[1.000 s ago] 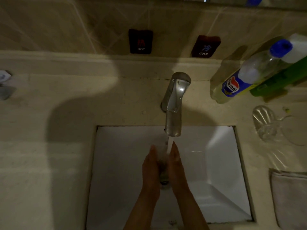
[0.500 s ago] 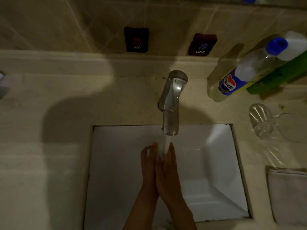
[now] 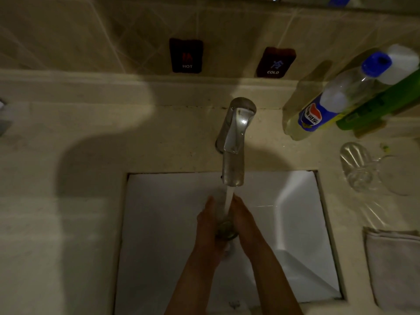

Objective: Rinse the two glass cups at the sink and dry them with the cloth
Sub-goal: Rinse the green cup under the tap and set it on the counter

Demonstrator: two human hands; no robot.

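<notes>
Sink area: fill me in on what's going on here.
A person holds a glass cup between the left hand and right hand under water running from the faucet, over the white sink. A second glass cup lies on its side on the counter at right, the cloth untouched nearer the camera.

Beige counter (image 3: pixel 56 223) — bottles (image 3: pixel 322 110), glass cup (image 3: pixel 359 167), cloth (image 3: pixel 393 269)
</notes>
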